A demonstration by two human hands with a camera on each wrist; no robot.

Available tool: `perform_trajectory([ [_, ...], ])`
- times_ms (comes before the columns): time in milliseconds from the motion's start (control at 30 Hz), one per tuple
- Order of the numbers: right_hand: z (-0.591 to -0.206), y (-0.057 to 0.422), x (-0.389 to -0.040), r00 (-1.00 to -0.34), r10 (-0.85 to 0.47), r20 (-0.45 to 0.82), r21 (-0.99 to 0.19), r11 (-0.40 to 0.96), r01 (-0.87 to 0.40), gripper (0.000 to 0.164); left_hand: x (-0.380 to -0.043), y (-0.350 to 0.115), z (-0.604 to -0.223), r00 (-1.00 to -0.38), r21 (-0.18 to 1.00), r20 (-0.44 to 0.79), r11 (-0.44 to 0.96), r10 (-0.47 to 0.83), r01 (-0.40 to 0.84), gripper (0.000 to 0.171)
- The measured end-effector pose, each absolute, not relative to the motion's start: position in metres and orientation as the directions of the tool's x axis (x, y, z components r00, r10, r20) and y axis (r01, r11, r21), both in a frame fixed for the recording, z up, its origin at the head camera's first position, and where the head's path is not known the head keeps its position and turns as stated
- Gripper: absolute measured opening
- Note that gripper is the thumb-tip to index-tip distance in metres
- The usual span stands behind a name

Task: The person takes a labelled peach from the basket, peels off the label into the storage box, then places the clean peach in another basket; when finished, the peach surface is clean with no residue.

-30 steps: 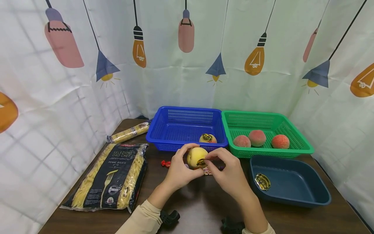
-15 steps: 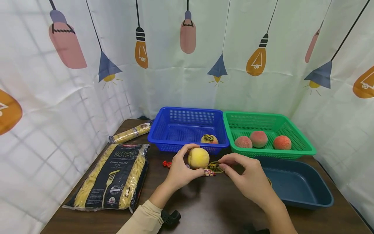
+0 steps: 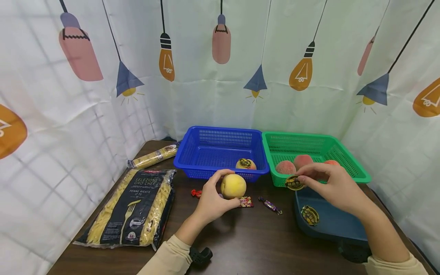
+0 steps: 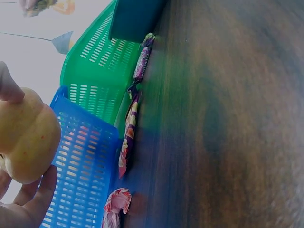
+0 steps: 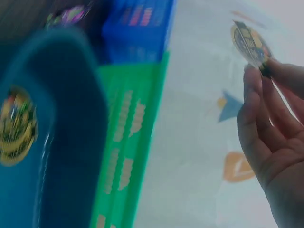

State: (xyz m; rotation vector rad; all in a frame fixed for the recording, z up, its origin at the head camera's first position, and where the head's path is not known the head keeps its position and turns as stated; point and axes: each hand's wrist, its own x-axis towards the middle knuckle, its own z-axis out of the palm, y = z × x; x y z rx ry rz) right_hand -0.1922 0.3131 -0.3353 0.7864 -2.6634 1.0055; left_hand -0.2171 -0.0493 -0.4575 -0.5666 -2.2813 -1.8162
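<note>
Above brown table (image 3: 254,240), peach (image 3: 234,186); behind, lamp-patterned curtain (image 3: 203,99).

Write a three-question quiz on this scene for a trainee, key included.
1. What does the left hand hold?
2. True or false: the right hand pinches a thin, round black-and-gold sticker.
3. From the person's side, the rectangular green plastic basket stands: A) left of, B) right of, C) inside the rectangular blue plastic basket.

Key: 1. A round yellow peach. 2. True. 3. B.
</note>
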Motion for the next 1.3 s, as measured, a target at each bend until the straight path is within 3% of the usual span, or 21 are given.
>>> perform_trajectory([
  [300,-0.349,0.357,-0.217,-0.815,-0.579,-0.038,-0.663,0.624,-0.413,0.009,-0.217,-0.048,-0.458,-0.917,0.905,0.347,0.185,0.199,0.383,0.079],
  [567,-0.367,0.375,-0.226,-0.761,-0.616,-0.205,-0.631,0.677,-0.379,0.005,-0.217,-0.045,-0.46,-0.914,0.905,0.347,0.181,0.208,0.385,0.079],
  [900,-0.385,0.376,-0.234,-0.708,-0.663,-0.244,-0.631,0.663,-0.404,0.01,-0.217,-0.047,-0.459,-0.921,0.904,0.341,0.203,0.19,0.377,0.08],
  [1300,-0.41,0.367,-0.234,-0.757,-0.639,-0.136,-0.518,0.697,-0.495,0.008,-0.216,-0.049,-0.459,-0.923,0.9,0.337,0.223,0.186,0.374,0.079],
])
